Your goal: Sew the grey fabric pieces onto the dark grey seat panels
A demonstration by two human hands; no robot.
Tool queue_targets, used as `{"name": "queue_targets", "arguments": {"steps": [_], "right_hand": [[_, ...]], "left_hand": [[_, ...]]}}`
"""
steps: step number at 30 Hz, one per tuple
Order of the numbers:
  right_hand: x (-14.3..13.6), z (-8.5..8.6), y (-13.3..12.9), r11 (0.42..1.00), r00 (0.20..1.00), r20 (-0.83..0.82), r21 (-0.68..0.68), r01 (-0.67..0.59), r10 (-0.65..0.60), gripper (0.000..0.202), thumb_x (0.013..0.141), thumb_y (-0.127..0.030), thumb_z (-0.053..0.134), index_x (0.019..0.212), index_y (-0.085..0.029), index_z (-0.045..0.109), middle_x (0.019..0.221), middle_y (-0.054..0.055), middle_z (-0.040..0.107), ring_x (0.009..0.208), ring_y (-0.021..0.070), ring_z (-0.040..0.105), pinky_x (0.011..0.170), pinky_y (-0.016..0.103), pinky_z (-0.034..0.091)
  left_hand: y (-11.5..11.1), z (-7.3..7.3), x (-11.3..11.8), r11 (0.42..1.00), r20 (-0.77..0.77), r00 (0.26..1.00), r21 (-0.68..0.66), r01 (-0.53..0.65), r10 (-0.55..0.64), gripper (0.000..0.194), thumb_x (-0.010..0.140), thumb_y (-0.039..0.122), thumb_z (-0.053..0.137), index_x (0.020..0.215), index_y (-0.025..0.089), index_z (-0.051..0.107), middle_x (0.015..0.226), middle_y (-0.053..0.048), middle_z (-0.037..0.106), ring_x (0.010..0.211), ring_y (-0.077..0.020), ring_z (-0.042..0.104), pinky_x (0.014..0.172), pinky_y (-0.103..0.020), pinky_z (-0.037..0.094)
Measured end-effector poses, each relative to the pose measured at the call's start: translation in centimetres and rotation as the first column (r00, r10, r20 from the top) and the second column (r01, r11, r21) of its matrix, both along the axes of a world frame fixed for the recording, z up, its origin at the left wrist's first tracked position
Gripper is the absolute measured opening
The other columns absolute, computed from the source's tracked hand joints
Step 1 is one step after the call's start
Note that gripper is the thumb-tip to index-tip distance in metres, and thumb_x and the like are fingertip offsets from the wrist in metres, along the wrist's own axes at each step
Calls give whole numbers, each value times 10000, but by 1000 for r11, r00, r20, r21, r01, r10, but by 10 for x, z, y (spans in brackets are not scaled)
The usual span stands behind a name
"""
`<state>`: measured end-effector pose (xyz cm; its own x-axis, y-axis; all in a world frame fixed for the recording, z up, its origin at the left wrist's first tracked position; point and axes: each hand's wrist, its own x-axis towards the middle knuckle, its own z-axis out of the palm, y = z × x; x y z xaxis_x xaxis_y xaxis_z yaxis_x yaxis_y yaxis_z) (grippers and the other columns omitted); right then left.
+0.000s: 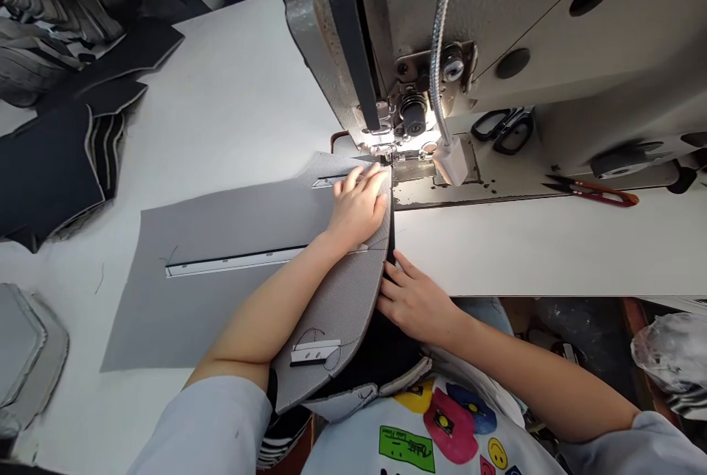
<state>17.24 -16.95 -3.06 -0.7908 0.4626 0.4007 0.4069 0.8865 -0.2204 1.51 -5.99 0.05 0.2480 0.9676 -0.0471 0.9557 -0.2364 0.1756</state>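
Note:
A grey fabric panel (232, 221) lies under the sewing machine's needle area (385, 158), with its curved edge running towards my body. My left hand (359, 206) rests flat on it just before the needle, fingers stretched forward. At the panel's right edge, the spread fingers of my right hand (417, 298) touch the edge and the black fabric (381, 350) beneath; the thumb is hidden. A long white strip (232, 263) with a black border crosses the panel under my left forearm. Shorter strips lie near my left fingers and at the panel's near end (314, 351).
The machine head (497, 33) overhangs the right side, with a flexible lamp (450, 160) lit. Black-handled scissors (505, 129) and red thread snips (596, 191) lie on the right. Dark cut pieces (49, 158) are stacked left, grey pieces (27, 350) nearer.

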Motion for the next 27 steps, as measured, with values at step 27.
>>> {"name": "queue_targets", "arguments": {"steps": [27], "right_hand": [[8,1,10,997,999,-16,-64,-49,48,160,933,-206,576,998,-206,722,1069,56,681,1198,280,539,1099,535,418]], "left_hand": [[8,2,1,1000,-46,999,-17,18,-19,496,978,304,309,1448,252,459,1563,-22,362,1401,-291,331,1110,-501,314]]}}
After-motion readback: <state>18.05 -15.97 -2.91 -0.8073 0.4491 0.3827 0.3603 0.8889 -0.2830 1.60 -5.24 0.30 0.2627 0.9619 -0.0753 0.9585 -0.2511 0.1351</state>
